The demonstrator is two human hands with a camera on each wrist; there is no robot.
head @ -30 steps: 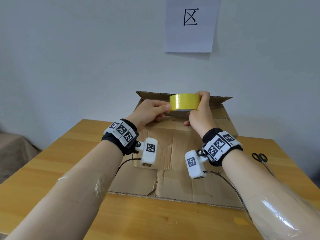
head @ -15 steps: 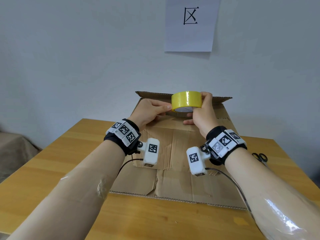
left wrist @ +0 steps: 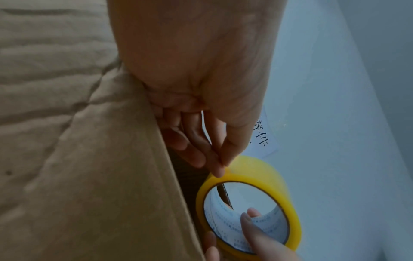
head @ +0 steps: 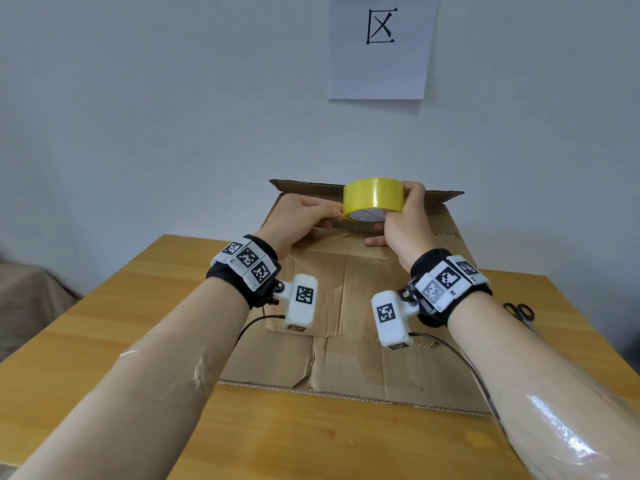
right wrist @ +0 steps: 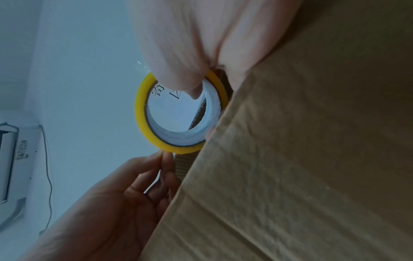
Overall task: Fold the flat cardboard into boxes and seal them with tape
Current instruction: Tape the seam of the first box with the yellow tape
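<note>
A brown cardboard box [head: 349, 282] stands on the wooden table [head: 104, 323], its near flap lying flat and its far flap upright. Above its top I hold a roll of yellow tape [head: 373, 197]. My right hand [head: 403, 220] grips the roll with the thumb inside the core [right wrist: 194, 91]. My left hand [head: 304, 220] pinches at the roll's left edge with thumb and forefinger [left wrist: 220, 167]. Whether a free tape end sits between those fingers is not clear. Both wrist views show the roll [left wrist: 248, 203] [right wrist: 178, 114] beside the cardboard [left wrist: 78, 141] [right wrist: 312, 159].
Black-handled scissors [head: 521, 311] lie at the table's right edge. A paper sign [head: 381, 46] hangs on the white wall behind the box. A grey covered object [head: 31, 299] sits low at the left, off the table.
The roll has tilted, its open core now turned slightly toward me, and my right wrist has rotated outward. My left fingers stay at the roll's left edge.
</note>
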